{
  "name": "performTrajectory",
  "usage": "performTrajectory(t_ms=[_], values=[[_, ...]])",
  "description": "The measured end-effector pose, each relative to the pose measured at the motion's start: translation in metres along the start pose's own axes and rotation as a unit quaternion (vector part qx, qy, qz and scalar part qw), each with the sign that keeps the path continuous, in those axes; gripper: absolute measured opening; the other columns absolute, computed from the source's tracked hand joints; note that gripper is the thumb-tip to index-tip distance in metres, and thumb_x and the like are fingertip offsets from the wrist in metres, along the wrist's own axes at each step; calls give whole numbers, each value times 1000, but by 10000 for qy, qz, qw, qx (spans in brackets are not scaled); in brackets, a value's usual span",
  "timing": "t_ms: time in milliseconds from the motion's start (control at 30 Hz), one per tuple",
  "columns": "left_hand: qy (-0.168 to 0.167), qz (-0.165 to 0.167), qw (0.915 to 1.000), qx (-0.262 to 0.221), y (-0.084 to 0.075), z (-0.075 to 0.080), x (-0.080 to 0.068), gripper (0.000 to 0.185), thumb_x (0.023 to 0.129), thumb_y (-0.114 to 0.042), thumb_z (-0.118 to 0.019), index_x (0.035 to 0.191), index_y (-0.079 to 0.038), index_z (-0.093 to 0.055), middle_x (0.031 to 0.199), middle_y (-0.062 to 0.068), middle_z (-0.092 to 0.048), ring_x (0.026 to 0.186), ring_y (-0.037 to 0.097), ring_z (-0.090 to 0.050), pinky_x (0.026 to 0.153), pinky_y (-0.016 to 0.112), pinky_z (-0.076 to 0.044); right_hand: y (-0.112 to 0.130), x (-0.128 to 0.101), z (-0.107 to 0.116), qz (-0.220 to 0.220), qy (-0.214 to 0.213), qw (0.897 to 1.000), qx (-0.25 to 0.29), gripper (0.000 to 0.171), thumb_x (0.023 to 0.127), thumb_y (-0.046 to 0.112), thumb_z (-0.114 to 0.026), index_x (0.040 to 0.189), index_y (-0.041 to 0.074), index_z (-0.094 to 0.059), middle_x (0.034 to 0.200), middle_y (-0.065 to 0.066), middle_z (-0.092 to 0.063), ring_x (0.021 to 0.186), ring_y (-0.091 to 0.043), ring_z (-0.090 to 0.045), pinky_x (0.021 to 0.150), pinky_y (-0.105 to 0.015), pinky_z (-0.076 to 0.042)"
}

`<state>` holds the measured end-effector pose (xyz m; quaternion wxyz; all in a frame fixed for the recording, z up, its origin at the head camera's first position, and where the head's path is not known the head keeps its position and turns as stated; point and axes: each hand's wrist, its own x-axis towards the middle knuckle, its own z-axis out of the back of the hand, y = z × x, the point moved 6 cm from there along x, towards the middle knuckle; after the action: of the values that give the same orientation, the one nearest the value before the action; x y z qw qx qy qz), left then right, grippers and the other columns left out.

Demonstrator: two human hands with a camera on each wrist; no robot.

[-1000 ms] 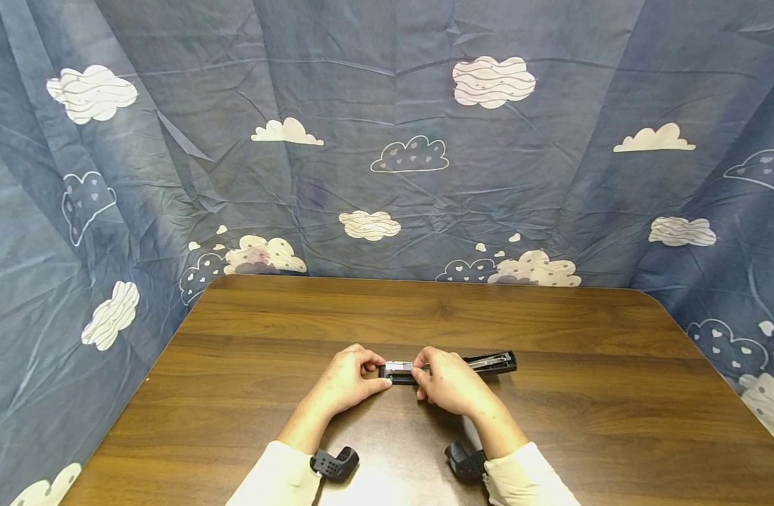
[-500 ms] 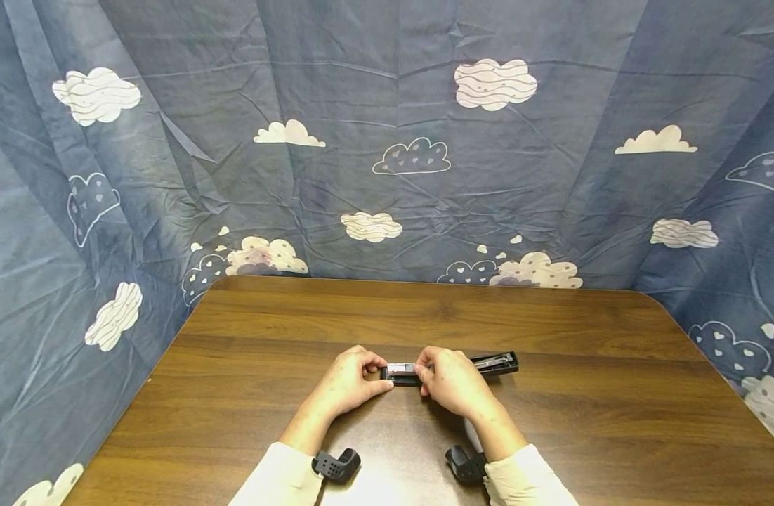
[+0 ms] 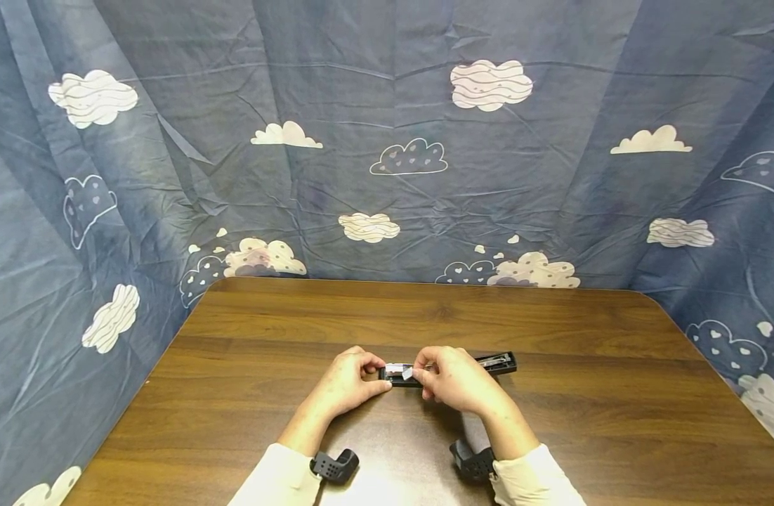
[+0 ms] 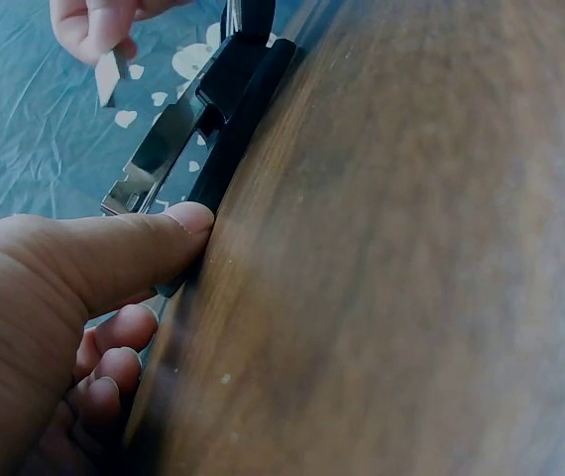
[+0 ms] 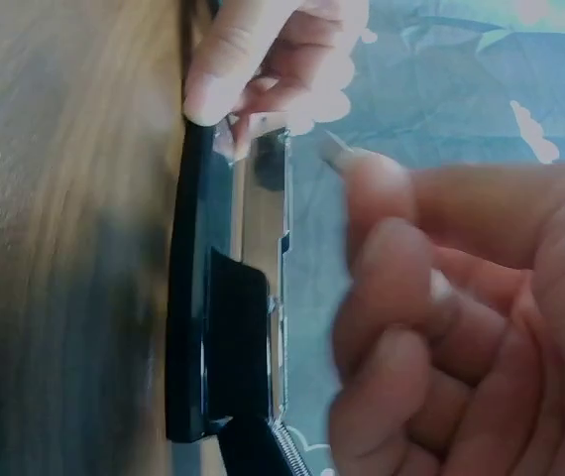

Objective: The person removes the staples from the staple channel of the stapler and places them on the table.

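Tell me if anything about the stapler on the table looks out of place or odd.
The stapler lies swung fully open on the table, its top arm stretched out flat to the right and the metal staple channel bare. The left hand holds its left end; the right hand pinches a small silvery strip above the channel. Nothing looks broken.
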<state>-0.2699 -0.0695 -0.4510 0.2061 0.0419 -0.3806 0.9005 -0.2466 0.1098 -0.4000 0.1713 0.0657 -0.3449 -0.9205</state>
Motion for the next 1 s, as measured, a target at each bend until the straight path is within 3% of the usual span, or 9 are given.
performTrajectory(t_ms=[167, 333, 633, 1000], values=[[-5, 13, 10000, -11, 0, 1, 0, 28, 79, -21, -87, 101, -8, -76, 88, 0, -61, 78, 10, -54, 70, 21, -45, 6, -2, -12, 235, 604, 9978, -95, 13, 96, 12, -66, 83, 10, -67, 57, 5, -63, 48, -9, -55, 50, -26, -45], [0, 30, 10000, 14, 1, 0, -1, 29, 79, -22, -87, 101, -8, -76, 87, -1, -61, 78, 9, -54, 69, 21, -45, 6, -4, -24, 238, 904, 9954, -200, 18, 96, 11, -67, 78, 12, -65, 56, 5, -64, 46, -8, -56, 49, -27, -45], [-1, 11, 10000, -4, 1, -1, 0, 28, 79, -22, -87, 101, -9, -76, 87, -1, -61, 77, 9, -54, 69, 21, -44, 2, -2, -33, 287, 851, 9943, -568, 21, 96, 14, -67, 75, 17, -64, 54, 10, -63, 44, -4, -55, 57, -26, -43], [8, 18, 10000, 25, 2, -1, 0, 28, 79, -23, -86, 101, -9, -76, 87, -2, -61, 78, 8, -53, 70, 21, -45, 1, -1, -31, 278, 637, 9959, -585, 14, 95, 12, -67, 81, 16, -68, 56, 8, -63, 47, -7, -56, 51, -26, -42]])
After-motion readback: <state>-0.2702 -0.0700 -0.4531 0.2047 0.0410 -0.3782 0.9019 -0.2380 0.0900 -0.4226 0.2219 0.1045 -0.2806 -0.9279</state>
